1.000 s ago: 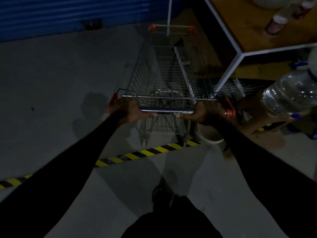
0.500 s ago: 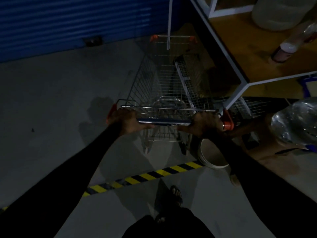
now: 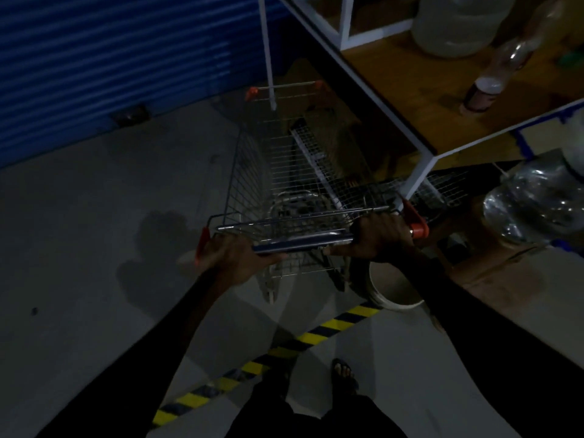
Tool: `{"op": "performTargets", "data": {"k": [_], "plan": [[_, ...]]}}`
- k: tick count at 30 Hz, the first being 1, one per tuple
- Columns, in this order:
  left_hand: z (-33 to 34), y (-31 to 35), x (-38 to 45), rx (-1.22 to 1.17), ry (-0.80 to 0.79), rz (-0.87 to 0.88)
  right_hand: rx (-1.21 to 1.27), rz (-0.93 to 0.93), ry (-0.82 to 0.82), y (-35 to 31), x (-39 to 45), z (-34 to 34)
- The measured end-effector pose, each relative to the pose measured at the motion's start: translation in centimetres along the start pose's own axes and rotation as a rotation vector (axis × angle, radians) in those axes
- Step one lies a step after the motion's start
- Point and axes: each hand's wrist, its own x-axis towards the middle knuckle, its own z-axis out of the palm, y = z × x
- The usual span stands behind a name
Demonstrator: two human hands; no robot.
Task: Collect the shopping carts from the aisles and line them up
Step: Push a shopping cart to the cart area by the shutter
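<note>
- Both ends of the handlebar (image 3: 301, 245) are gripped: left hand (image 3: 235, 259), right hand (image 3: 380, 235).
- One shopping cart (image 3: 278, 181) is held near the shelf (image 3: 420, 90), pointing far toward the blue shutter (image 3: 110, 58).
- Pushing appears underway; dim light hides any row.
- Next, steering clear of the shelf leg is needed.

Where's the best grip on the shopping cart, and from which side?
On the handle bar at the near end of the shopping cart, approached from behind. It is a straight horizontal tube spanning the basket's width between orange end caps, so fingers wrap it. The left hand and right hand grip it near opposite ends, which likely helps steering.
</note>
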Motion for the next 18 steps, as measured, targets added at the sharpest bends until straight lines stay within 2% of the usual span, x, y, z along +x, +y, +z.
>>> {"op": "performTargets", "data": {"k": [6, 9, 13, 18], "plan": [[-0.3, -0.2, -0.7, -0.251, 0.025, 0.114, 0.019, 0.049, 0.074, -0.5, -1.3, 0.6], [1.0, -1.0, -0.2, -0.349, 0.104, 0.248, 0.108, 0.096, 0.212, -2.2, -3.8, 1.0], [2.5, 0.3, -0.8, -0.294, 0.240, 0.522, 0.207, 0.313, 0.344, -5.9, -9.3, 1.3], [2.2, 6.0, -4.7, -0.231, 0.349, 0.807, 0.405, 0.663, 0.325, -8.0, -18.0, 3.0]]}}
